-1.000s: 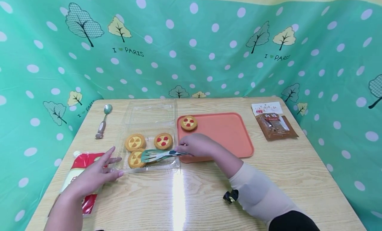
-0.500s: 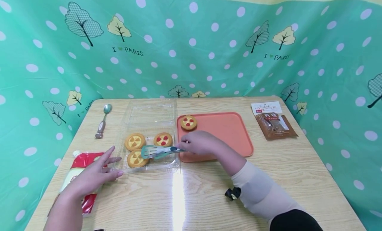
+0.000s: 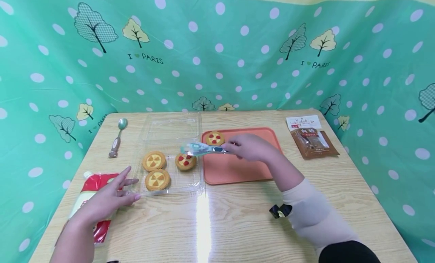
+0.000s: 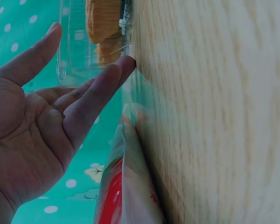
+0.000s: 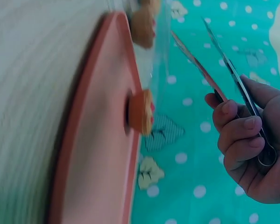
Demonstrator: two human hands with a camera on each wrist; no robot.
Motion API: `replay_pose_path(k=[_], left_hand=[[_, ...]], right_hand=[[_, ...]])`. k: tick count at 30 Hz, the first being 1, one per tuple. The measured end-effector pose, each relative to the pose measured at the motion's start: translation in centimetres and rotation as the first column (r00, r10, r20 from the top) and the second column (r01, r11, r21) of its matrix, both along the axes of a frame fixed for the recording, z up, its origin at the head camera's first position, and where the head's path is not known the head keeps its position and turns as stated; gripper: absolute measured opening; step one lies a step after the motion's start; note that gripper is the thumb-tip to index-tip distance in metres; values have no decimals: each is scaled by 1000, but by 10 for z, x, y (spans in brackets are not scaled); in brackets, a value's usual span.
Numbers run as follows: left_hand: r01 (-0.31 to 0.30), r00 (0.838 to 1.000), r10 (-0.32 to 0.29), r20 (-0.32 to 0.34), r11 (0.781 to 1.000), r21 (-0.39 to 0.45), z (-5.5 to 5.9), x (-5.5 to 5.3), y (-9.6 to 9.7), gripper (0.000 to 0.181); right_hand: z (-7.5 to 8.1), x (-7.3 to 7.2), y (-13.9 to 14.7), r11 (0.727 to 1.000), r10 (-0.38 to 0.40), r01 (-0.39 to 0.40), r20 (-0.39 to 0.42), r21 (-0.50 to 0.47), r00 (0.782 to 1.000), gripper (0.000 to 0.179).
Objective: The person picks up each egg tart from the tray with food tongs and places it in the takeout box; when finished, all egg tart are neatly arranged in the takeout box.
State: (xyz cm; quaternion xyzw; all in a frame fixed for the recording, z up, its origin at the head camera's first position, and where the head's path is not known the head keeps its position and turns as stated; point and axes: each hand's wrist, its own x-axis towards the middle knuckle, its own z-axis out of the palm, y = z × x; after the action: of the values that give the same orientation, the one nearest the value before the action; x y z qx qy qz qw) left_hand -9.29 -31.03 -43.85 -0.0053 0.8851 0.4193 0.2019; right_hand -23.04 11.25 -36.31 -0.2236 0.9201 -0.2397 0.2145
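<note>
Metal tongs (image 3: 203, 149) are gripped by my right hand (image 3: 250, 146) above the left part of the pink tray (image 3: 238, 170). In the right wrist view the tongs' arms stand apart with nothing between them. Their tips hang over a red-topped egg tart (image 3: 185, 164) in the clear plastic container (image 3: 190, 184). Two yellow tarts (image 3: 157, 180) sit on the container's left side. Another red-topped tart (image 3: 214, 137) lies on the tray's far left corner. My left hand (image 3: 107, 199) lies by the container's left edge, fingers extended; whether it touches is unclear.
Below my left forearm lies a red and white pouch (image 3: 98, 180). A spoon (image 3: 117, 140) rests at the far left. Brown and white packets (image 3: 312, 140) lie at the far right. The container's open lid (image 3: 173, 129) extends backward.
My right hand has raised the tongs from the front of the container and moved them back and right, over the red-topped tart. My left hand has stayed still.
</note>
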Motion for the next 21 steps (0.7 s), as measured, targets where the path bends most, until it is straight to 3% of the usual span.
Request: replay_pose_path(k=[9,21], left_hand=[[-9,1000,10,7,1000,-6,0,-1,0,106],[-16,1000,16,6,1000,-16,1,0,1,107]], right_hand=[[-1,-14,48,994,-109,108,-41,-32,993,50],[-22,-20,97,976,-211,211,14,-44,977,50]])
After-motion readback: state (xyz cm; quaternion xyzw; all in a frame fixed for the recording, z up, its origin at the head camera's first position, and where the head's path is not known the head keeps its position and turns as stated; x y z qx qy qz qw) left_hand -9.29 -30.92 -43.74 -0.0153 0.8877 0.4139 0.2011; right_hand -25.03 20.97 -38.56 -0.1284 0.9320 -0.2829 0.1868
